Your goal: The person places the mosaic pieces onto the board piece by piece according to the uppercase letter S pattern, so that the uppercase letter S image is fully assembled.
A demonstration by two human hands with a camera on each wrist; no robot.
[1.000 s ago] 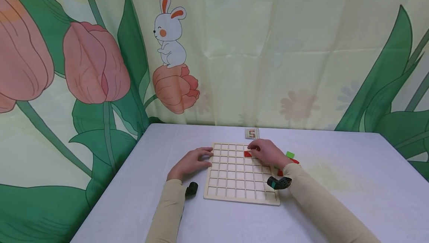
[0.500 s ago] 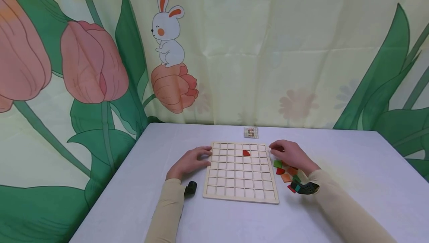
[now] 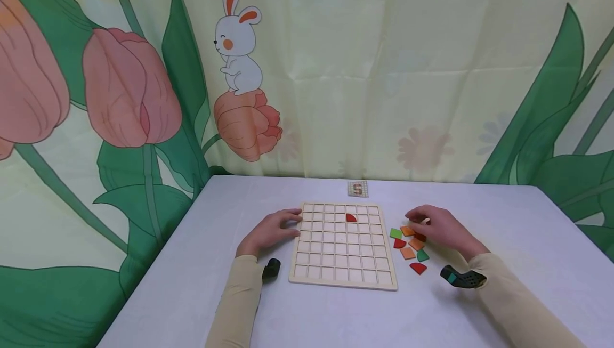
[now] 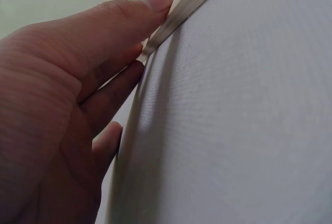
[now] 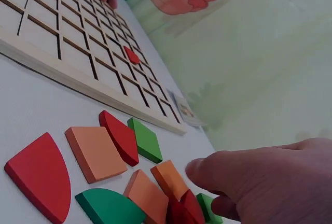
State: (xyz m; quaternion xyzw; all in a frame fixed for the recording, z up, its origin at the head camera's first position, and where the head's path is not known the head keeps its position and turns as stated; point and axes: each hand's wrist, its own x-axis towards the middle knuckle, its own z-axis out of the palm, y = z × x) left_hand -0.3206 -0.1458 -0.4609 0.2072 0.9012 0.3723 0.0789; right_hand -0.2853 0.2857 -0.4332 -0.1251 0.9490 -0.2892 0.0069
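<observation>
A wooden grid board (image 3: 342, 285) lies on the table, with one red quarter-circle piece (image 3: 351, 218) in a cell of an upper row. Fingers and thumb of my left hand (image 3: 271, 231) touch the board's left edge; the left wrist view shows them against its wooden side (image 4: 171, 24). My right hand (image 3: 443, 226) hovers over the far side of a loose pile right of the board, fingers loosely bent, no piece visible in them. The pile has orange squares (image 5: 96, 154), red quarter-circles (image 5: 41, 177), a dark green quarter-circle (image 5: 110, 207) and a light green square (image 5: 145, 140). Some pieces are partly hidden.
A small card (image 3: 357, 188) printed with a grid and a coloured pattern lies behind the board. White cloth covers the table (image 3: 336, 321). Behind it hangs a curtain (image 3: 336, 124) with tulips and a rabbit.
My right hand has left the red piece on the board and moved right, over the loose pieces, which are now mostly uncovered. The left hand stays at the board's edge.
</observation>
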